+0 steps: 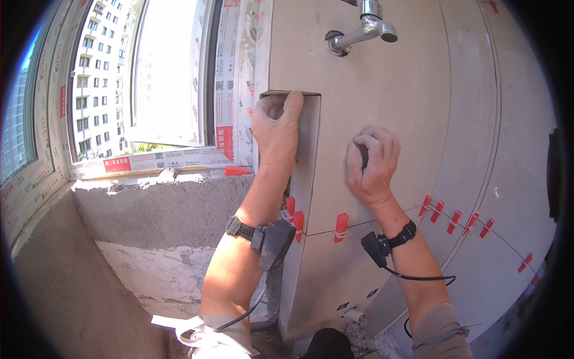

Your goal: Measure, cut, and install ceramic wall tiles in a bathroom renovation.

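My left hand (pixel 276 125) is closed at the top of a narrow beige tile strip (pixel 308 137), which stands along the wall's corner beside the window. Its thumb points up to the strip's upper end, and its fingers curl at the left edge, partly hidden. My right hand (pixel 375 164) rests against a large beige wall tile (pixel 412 90), its fingers bent inward. A dark patch shows between thumb and fingers; whether it is an object or shadow I cannot make out. Red tile-leveling wedges (pixel 341 227) sit in the joint below both hands.
A chrome faucet (pixel 371 30) juts from the wall above. At left are a window frame (pixel 161 160) and a rough concrete ledge (pixel 167 197). More red wedges (pixel 454 221) line the joint at right. A pipe stub (pixel 357 316) sticks out low down.
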